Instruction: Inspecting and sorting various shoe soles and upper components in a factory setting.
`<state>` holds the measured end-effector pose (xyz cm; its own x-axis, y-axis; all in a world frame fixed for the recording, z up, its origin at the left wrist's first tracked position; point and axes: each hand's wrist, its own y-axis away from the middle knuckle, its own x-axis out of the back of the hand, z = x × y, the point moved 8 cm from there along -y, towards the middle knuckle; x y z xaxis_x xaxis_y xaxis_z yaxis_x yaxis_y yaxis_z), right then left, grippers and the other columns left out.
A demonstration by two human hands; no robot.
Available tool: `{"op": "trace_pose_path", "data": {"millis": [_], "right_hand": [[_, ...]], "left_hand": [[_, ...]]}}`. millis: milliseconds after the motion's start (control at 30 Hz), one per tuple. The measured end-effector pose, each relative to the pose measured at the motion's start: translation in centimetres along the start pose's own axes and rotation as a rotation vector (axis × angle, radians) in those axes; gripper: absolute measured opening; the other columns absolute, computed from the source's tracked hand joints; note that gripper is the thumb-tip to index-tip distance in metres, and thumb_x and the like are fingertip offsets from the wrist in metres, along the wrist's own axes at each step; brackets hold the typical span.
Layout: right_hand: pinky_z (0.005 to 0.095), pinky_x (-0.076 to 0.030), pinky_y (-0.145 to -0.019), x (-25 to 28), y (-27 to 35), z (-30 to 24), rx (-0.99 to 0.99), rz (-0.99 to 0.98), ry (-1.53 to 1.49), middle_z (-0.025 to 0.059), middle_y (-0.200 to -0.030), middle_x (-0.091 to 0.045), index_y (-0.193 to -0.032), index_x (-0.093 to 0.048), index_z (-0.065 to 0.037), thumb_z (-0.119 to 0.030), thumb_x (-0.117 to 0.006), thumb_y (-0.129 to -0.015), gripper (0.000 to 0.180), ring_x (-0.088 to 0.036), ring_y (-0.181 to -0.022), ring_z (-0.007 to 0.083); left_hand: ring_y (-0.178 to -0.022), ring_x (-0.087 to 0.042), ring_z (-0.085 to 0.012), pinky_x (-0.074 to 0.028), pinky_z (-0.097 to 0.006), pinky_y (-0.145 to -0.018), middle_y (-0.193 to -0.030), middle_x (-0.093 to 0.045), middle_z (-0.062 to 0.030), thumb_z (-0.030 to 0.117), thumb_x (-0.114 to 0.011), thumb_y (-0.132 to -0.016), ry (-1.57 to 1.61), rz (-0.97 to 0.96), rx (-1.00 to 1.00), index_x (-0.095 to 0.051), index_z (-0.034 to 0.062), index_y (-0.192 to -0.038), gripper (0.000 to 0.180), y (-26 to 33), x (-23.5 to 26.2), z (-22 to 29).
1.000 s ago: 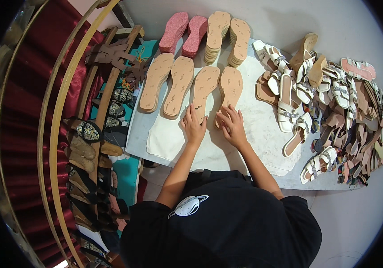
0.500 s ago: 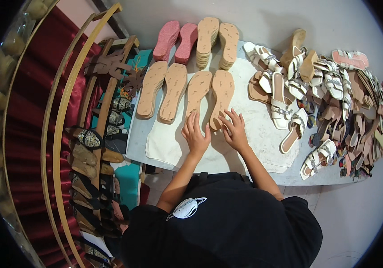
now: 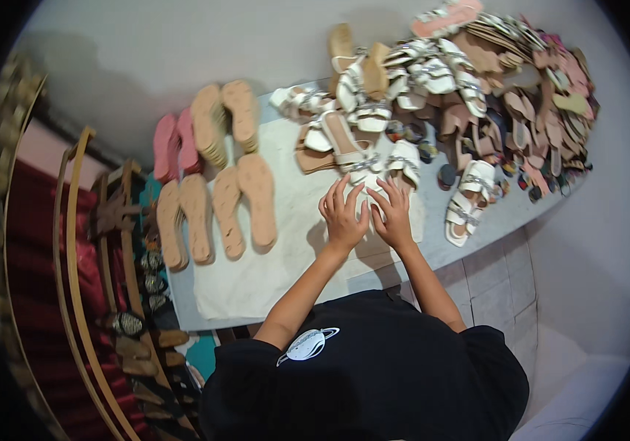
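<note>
surface (image 3: 506, 217): sweeping across the middle here, footwear heap (image 3: 524, 110) piled at upper right
insole stacks (image 3: 256, 198): two rows left of centre, well apart from both hands
slanted white sandal (image 3: 341, 140): upper centre, just above the left hand (image 3: 346, 224), long axis running upper left to lower right
second white sandal (image 3: 403, 163): right of it, nearest the right hand (image 3: 394, 218), long axis near vertical
hands: fingers spread, neither gripping anything; right-hand contact, can't tell

A grey table (image 3: 436, 255) bears a white sheet (image 3: 293, 220), tan insoles (image 3: 257, 198) and pink insoles (image 3: 166, 151) toward its left edge, white sandals (image 3: 469, 202) toward its right.
</note>
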<state>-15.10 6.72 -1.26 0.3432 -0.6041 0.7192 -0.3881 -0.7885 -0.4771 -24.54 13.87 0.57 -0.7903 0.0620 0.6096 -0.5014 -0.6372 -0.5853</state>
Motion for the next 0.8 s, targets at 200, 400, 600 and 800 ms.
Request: {"op": "trace_pose_path", "data": {"millis": [200, 400, 600, 800], "right_hand": [[0.0531, -0.017, -0.102, 9.0, 0.5, 7.8, -0.097, 0.139, 0.118, 0.0070, -0.129, -0.043, -0.118, -0.054, -0.019, -0.013, -0.055, -0.079, 0.039, -0.032, -0.126, 0.0299], [0.0530, -0.017, -0.102, 16.1, 1.1, 15.4, -0.184, 0.232, 0.187, 0.0067, -0.128, -0.044, -0.116, -0.056, -0.018, -0.013, -0.055, -0.080, 0.036, -0.034, -0.125, 0.0288], [0.0523, -0.018, -0.102, 22.2, 0.0, 21.7, -0.172, 0.300, 0.243, 0.0064, -0.126, -0.045, -0.113, -0.057, -0.017, -0.014, -0.055, -0.080, 0.034, -0.035, -0.125, 0.0281], [0.0525, -0.018, -0.101, 26.7, -4.0, 26.6, -0.099, 0.355, 0.288, 0.0066, -0.124, -0.047, -0.111, -0.057, -0.016, -0.014, -0.057, -0.078, 0.034, -0.037, -0.123, 0.0285]], "left_hand": [[-0.120, -0.034, -0.0256, -0.020, -0.042, -0.096, -0.128, -0.042, -0.0077, 0.021, -0.056, -0.077, 0.113, -0.064, -0.133, -0.057, 0.0130, -0.111, 0.034, -3.5, -7.8, 9.0], [-0.119, -0.035, -0.0275, -0.022, -0.042, -0.095, -0.128, -0.042, -0.0092, 0.019, -0.057, -0.076, 0.194, -0.076, -0.249, -0.057, 0.0123, -0.110, 0.035, -6.8, -14.7, 16.8], [-0.118, -0.036, -0.0291, -0.022, -0.042, -0.095, -0.127, -0.043, -0.0110, 0.019, -0.057, -0.075, 0.239, -0.041, -0.319, -0.057, 0.0107, -0.109, 0.035, -9.9, -21.4, 23.3], [-0.119, -0.036, -0.0277, -0.021, -0.043, -0.096, -0.126, -0.043, -0.0093, 0.017, -0.057, -0.076, 0.227, 0.016, -0.304, -0.054, 0.0128, -0.111, 0.036, -14.6, -25.5, 26.5]]}}
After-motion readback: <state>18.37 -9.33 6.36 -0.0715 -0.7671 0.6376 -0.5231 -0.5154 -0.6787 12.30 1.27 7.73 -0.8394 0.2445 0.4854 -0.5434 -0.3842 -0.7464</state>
